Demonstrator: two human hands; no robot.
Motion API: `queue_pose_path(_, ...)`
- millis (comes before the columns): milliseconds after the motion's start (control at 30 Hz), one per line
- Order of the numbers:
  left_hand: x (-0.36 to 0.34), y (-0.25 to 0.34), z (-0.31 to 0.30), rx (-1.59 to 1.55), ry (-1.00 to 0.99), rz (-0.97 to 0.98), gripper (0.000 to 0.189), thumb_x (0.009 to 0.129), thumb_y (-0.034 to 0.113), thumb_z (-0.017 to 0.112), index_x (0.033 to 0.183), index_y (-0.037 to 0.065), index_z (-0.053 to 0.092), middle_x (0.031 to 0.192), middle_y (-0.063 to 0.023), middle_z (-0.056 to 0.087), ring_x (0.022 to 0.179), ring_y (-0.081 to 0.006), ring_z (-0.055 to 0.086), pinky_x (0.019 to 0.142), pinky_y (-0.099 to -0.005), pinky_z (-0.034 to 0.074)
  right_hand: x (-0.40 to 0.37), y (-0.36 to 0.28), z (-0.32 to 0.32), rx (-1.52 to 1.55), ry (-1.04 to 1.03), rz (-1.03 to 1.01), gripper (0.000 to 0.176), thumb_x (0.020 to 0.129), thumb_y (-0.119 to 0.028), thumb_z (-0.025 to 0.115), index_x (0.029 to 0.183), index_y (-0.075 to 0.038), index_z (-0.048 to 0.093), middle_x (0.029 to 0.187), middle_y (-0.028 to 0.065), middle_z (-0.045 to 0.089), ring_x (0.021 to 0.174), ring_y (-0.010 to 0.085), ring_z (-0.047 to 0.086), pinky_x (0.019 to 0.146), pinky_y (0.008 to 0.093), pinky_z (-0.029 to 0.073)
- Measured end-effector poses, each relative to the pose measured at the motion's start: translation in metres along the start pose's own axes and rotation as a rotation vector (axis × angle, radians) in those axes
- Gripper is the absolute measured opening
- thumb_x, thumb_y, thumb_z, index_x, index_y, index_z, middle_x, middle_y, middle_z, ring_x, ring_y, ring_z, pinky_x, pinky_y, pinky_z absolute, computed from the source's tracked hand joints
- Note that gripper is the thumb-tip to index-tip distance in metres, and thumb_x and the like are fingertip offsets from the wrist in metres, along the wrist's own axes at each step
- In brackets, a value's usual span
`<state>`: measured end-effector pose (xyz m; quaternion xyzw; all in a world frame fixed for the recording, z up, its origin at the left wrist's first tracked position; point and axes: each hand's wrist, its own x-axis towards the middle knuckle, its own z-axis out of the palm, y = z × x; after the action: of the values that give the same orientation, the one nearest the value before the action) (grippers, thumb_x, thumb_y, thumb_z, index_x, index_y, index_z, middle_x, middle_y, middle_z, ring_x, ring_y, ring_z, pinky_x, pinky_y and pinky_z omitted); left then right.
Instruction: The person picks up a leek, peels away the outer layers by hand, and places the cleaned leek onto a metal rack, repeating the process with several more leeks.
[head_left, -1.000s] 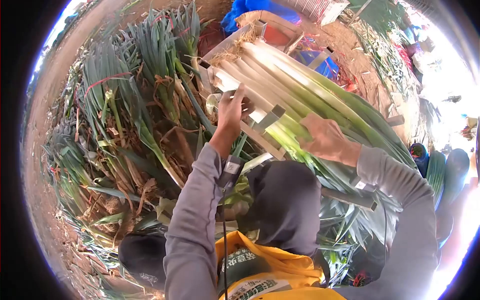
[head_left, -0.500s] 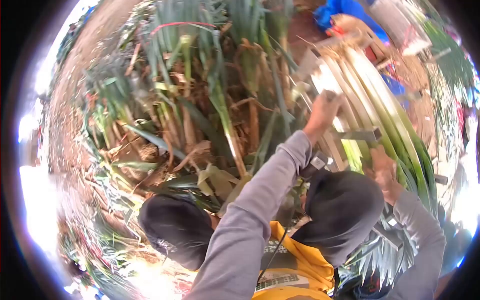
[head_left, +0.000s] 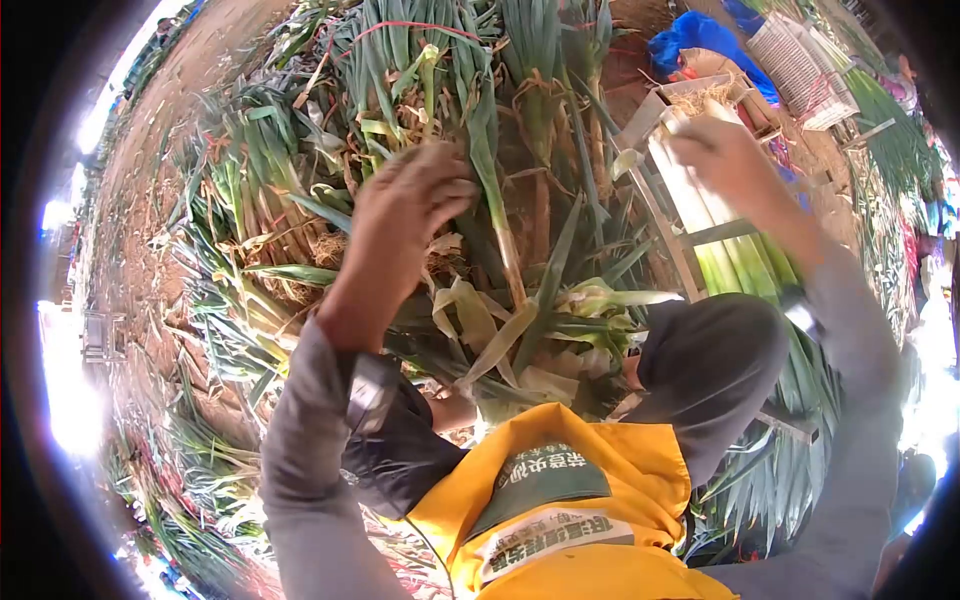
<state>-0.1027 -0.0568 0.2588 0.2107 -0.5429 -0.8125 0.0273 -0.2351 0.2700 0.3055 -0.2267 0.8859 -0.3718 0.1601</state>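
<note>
My left hand (head_left: 405,205) is raised over the heap of leeks, its fingers loosely bent and the thumb apart, with nothing seen between them. Below it lie leeks with dry roots and a single leek (head_left: 508,255) slanting down toward my knees. My right hand (head_left: 735,165) hovers at the white ends of the trimmed leeks (head_left: 715,225) stacked in a wooden frame (head_left: 665,225); its fingers are smeared by motion. Across those leeks runs a crossbar (head_left: 720,233), and their green leaves hang down past my right knee.
Bundles of untrimmed leeks (head_left: 410,70), one tied with a red band, stand ahead. Peeled leaves (head_left: 480,320) lie between my knees. Beyond the frame are a blue plastic sheet (head_left: 690,45), a cardboard box (head_left: 720,68) and a white ribbed crate (head_left: 800,65). More leek leaves cover the ground at left.
My left hand has moved left, away from the framed leeks, to above the heap. My right hand has risen from the leaf side to the white ends. My knees have spread apart.
</note>
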Motion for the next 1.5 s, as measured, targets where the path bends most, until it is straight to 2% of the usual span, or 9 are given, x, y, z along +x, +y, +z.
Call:
queue_pose_path(200, -0.026, 0.012, -0.090, -0.266, 0.145, 0.125, 0.024, 0.105, 0.022, 0.061, 0.115, 0.001, 0.066, 0.102, -0.0069, 0.069, 0.084, -0.0138, 0.065, 0.077, -0.0273, 0.053, 0.142, 0.054, 0.222, -0.213, -0.083, -0.082, 0.057, 0.090, -0.050, 0.070, 0.108, 0.004, 0.067, 0.112, 0.0285, 0.069, 0.109, 0.0430, 0.065, 0.095, 0.0475, 0.049)
queue_pose_path(367, -0.040, 0.023, -0.095, -0.095, 0.291, 0.157, 0.023, 0.104, 0.023, 0.062, 0.117, 0.005, 0.068, 0.094, -0.0029, 0.070, 0.079, -0.0115, 0.065, 0.076, -0.0256, 0.053, 0.152, 0.065, 0.328, 0.020, 0.134, 0.174, 0.051, 0.086, -0.037, 0.076, 0.120, -0.001, 0.064, 0.113, 0.0270, 0.069, 0.106, 0.0415, 0.067, 0.092, 0.0478, 0.051)
queue_pose_path(500, -0.032, 0.001, -0.123, -0.076, 0.243, 0.125, 0.029, 0.104, 0.024, 0.063, 0.123, 0.003, 0.065, 0.100, -0.0039, 0.069, 0.083, -0.0106, 0.065, 0.080, -0.0265, 0.053, 0.140, 0.015, 0.313, 0.560, 0.056, 0.046, 0.036, 0.095, -0.025, 0.069, 0.116, 0.003, 0.062, 0.096, 0.0131, 0.070, 0.084, 0.0196, 0.066, 0.077, 0.0347, 0.051)
queue_pose_path(633, -0.013, -0.008, -0.121, 0.029, 0.293, 0.124, 0.038, 0.102, 0.034, 0.064, 0.123, 0.002, 0.063, 0.110, -0.0066, 0.068, 0.099, -0.0175, 0.067, 0.093, -0.0305, 0.051, 0.102, -0.041, 0.298, 0.978, -0.111, -0.065, 0.028, 0.100, -0.019, 0.065, 0.117, 0.002, 0.063, 0.097, 0.0003, 0.064, 0.084, 0.0061, 0.057, 0.073, 0.0260, 0.049)
queue_pose_path(867, 0.002, 0.001, -0.107, -0.145, 0.084, 0.031, 0.033, 0.103, 0.030, 0.064, 0.124, 0.005, 0.066, 0.104, -0.0011, 0.069, 0.093, -0.0111, 0.064, 0.080, -0.0240, 0.048, 0.036, -0.113, 0.281, 0.657, -0.113, -0.450, 0.037, 0.102, -0.019, 0.064, 0.131, 0.003, 0.060, 0.107, 0.0033, 0.066, 0.094, 0.0080, 0.058, 0.083, 0.0259, 0.050)
queue_pose_path(967, -0.004, -0.002, -0.096, -0.366, 0.043, 0.252, 0.029, 0.102, 0.029, 0.065, 0.118, 0.004, 0.064, 0.101, -0.0023, 0.068, 0.086, -0.0144, 0.063, 0.074, -0.0293, 0.052, 0.025, -0.127, 0.262, 0.748, -0.213, -0.355, 0.041, 0.100, -0.017, 0.065, 0.134, 0.004, 0.057, 0.112, 0.0073, 0.068, 0.098, 0.0097, 0.060, 0.087, 0.0269, 0.050)
queue_pose_path(1167, -0.037, 0.030, -0.078, -0.465, -0.049, 0.360, 0.040, 0.103, 0.034, 0.063, 0.127, 0.003, 0.059, 0.109, -0.0089, 0.068, 0.096, -0.0186, 0.066, 0.086, -0.0338, 0.055, -0.013, -0.153, 0.241, 0.630, -0.093, -0.499, 0.047, 0.097, -0.015, 0.069, 0.138, 0.004, 0.055, 0.113, 0.0106, 0.068, 0.102, 0.0113, 0.062, 0.089, 0.0284, 0.051)
queue_pose_path(1467, -0.062, 0.061, -0.081, -0.308, -0.065, 0.736, 0.033, 0.103, 0.031, 0.062, 0.124, 0.005, 0.061, 0.108, -0.0089, 0.069, 0.093, -0.0177, 0.067, 0.082, -0.0340, 0.057, 0.019, -0.193, 0.228, 0.585, -0.100, -0.577, 0.025, 0.088, -0.016, 0.080, 0.100, 0.000, 0.066, 0.093, 0.0032, 0.065, 0.081, 0.0088, 0.062, 0.072, 0.0258, 0.051)
queue_pose_path(1500, -0.058, 0.061, -0.087, -0.409, -0.114, 0.700, 0.028, 0.100, 0.018, 0.068, 0.124, 0.009, 0.058, 0.105, -0.0055, 0.069, 0.088, -0.0171, 0.069, 0.079, -0.0343, 0.061, 0.017, -0.195, 0.229, 0.587, -0.102, -0.577, 0.025, 0.088, -0.016, 0.080, 0.100, 0.000, 0.066, 0.093, 0.0032, 0.065, 0.081, 0.0088, 0.062, 0.072, 0.0258, 0.051)
